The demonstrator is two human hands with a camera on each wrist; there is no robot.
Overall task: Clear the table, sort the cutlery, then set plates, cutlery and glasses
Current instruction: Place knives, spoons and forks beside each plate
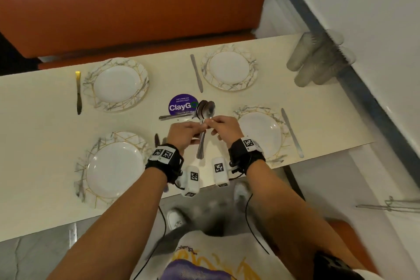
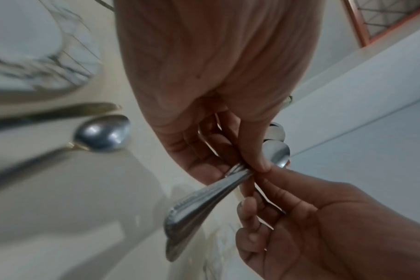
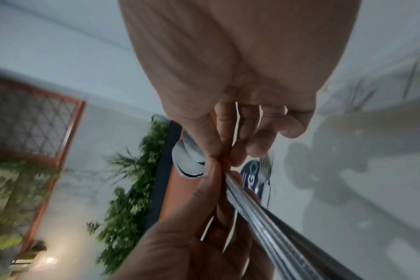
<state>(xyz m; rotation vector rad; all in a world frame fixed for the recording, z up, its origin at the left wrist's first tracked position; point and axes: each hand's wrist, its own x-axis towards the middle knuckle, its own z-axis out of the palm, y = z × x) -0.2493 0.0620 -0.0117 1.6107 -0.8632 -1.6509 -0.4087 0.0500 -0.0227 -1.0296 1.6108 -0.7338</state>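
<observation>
Spoons (image 1: 203, 120) bunched over the counter (image 1: 45, 200), just this side of the purple sticker (image 1: 180, 105); left hand (image 1: 184, 135) and right hand (image 1: 223, 128) both have their grip pinched on the necks. Peel one off by its neck with the right, clamp the rest hard with the left (handles fan loosely, could slip). Forks (image 1: 176, 116) lie against the sticker. Beyond it, two plates (image 1: 228, 70) with knives (image 1: 196, 73) set.

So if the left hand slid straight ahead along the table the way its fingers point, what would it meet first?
Probably the right hand, since both pinch the same bundle of spoons and their fingertips already touch; beyond it lies the near-right plate. Depth is uncertain.
</observation>
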